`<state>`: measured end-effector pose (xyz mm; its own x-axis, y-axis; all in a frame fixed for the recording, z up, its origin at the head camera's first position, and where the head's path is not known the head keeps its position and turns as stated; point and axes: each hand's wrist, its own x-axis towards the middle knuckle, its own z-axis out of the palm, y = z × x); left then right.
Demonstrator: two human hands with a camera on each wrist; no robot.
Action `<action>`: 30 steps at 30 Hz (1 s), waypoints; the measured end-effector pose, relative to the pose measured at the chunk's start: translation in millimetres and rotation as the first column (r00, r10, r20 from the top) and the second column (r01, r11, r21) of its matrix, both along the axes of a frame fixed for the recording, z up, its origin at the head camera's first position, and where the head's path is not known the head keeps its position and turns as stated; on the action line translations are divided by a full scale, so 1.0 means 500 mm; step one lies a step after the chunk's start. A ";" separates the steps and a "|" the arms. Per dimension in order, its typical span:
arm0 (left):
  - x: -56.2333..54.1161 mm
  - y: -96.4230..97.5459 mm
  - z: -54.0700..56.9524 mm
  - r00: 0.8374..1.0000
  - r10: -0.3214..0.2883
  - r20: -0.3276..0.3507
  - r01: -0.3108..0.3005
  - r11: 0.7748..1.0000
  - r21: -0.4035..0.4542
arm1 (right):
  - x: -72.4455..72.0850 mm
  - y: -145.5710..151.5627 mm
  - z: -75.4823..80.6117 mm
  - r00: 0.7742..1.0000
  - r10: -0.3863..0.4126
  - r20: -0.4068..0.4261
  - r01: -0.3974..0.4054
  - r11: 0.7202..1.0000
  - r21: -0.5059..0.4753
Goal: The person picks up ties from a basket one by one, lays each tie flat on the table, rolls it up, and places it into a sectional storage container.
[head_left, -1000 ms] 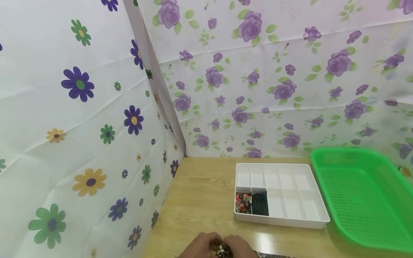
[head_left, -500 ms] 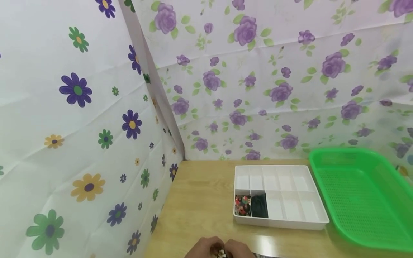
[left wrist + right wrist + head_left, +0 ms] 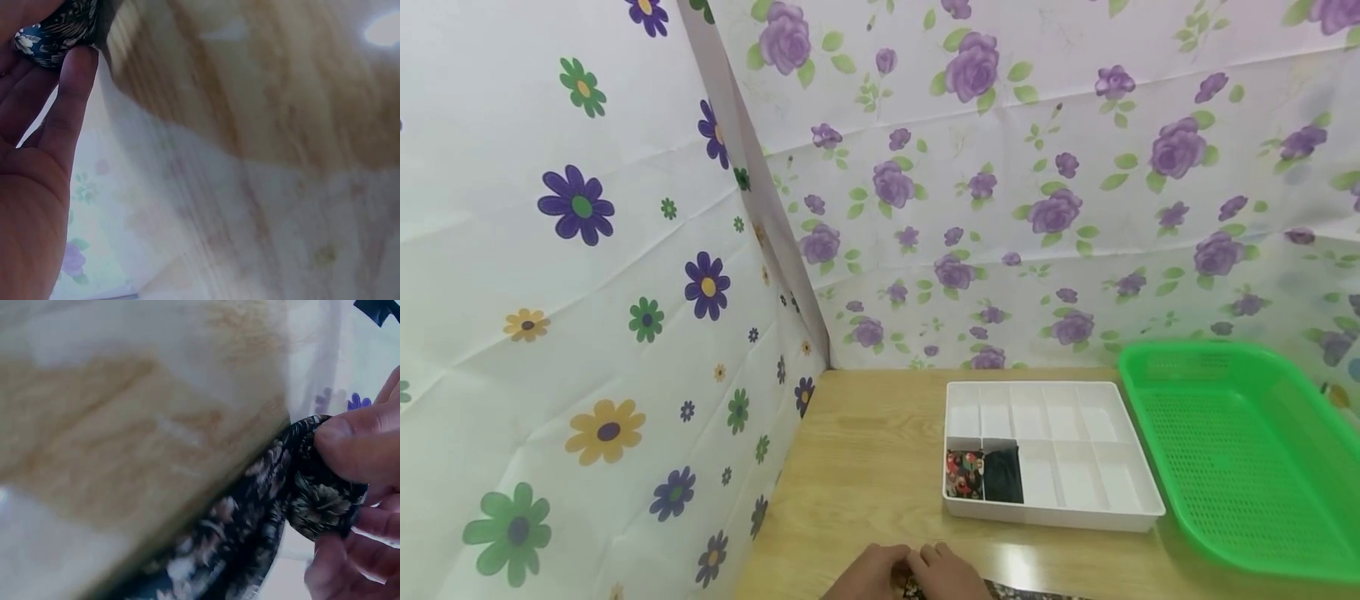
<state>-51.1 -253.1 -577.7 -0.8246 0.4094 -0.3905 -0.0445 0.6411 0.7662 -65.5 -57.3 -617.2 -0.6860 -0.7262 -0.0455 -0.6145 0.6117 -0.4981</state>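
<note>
A dark cloth printed with pale flowers (image 3: 219, 544) lies as a long strip along the near side of the table, its end bunched into a small roll (image 3: 322, 506). My left hand (image 3: 871, 575) curls round one side of this roll; in the left wrist view its fingers (image 3: 72, 94) press against the patterned fabric. Close beside it, my right hand (image 3: 951, 577) holds the other side, with a thumb (image 3: 350, 447) on top of the roll in the right wrist view. From the head, the hands cover most of the roll.
A white divided tray (image 3: 1052, 515) stands beyond my hands, with a red-and-black patterned cloth (image 3: 964, 475) and a dark green cloth (image 3: 1002, 475) in neighbouring near compartments. Right of it is a green plastic basket (image 3: 1225, 467). Flowered sheets (image 3: 910, 233) hang behind and to the left.
My right fingers have moved up and over the roll, closer to the left hand, and cover more of it. More of the cloth strip shows at right. Tray and basket stay put.
</note>
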 end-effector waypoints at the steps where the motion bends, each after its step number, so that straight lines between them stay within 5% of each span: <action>1: 0.000 -0.001 -0.001 1.000 -0.005 -0.006 0.005 1.000 0.003 | 0.003 0.002 0.012 0.999 -0.012 0.050 0.012 1.000 -0.008; 3: 0.001 -0.002 -0.004 1.000 -0.014 -0.023 0.014 0.999 0.035 | 0.004 0.008 0.004 0.983 -0.052 0.178 0.071 0.992 -0.102; 6: 0.004 -0.004 -0.010 1.000 -0.005 -0.029 0.008 0.996 0.093 | 0.017 0.024 -0.005 0.929 -0.111 0.353 0.216 0.937 -0.276; 9: 0.007 -0.004 -0.012 1.000 0.018 -0.024 -0.015 0.994 0.111 | 0.028 0.033 -0.006 0.900 -0.139 0.412 0.296 0.890 -0.346; 14: 0.010 -0.001 -0.007 0.999 0.027 -0.027 -0.026 0.999 0.043 | 0.013 0.022 0.015 0.974 -0.101 0.201 0.135 0.978 -0.162; 17: 0.008 0.002 -0.006 0.999 0.019 -0.037 -0.018 1.000 0.015 | 0.001 0.010 0.019 0.991 -0.047 0.124 0.055 0.996 -0.066; 21: 0.009 0.000 -0.016 0.999 -0.006 -0.052 0.009 0.998 0.057 | -0.001 0.012 0.013 0.974 -0.039 0.225 0.071 0.988 -0.134; 24: 0.011 -0.004 -0.025 0.998 -0.028 -0.057 0.034 0.993 0.117 | 0.009 0.028 0.003 0.958 -0.061 0.279 0.136 0.956 -0.261; 28: 0.010 -0.007 -0.027 0.997 -0.041 -0.063 0.051 0.984 0.170 | 0.026 0.046 -0.007 0.954 -0.073 0.292 0.186 0.906 -0.380; 30: 0.008 -0.006 -0.025 0.997 -0.042 -0.058 0.051 0.984 0.170 | 0.029 0.048 -0.001 0.956 -0.070 0.284 0.181 0.904 -0.386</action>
<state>-46.9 -255.9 -590.0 -0.8209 0.5051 -0.2665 0.0269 0.5003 0.8655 -51.2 -33.2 -617.8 -0.7767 -0.6282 0.0458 -0.3626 0.3864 -0.8481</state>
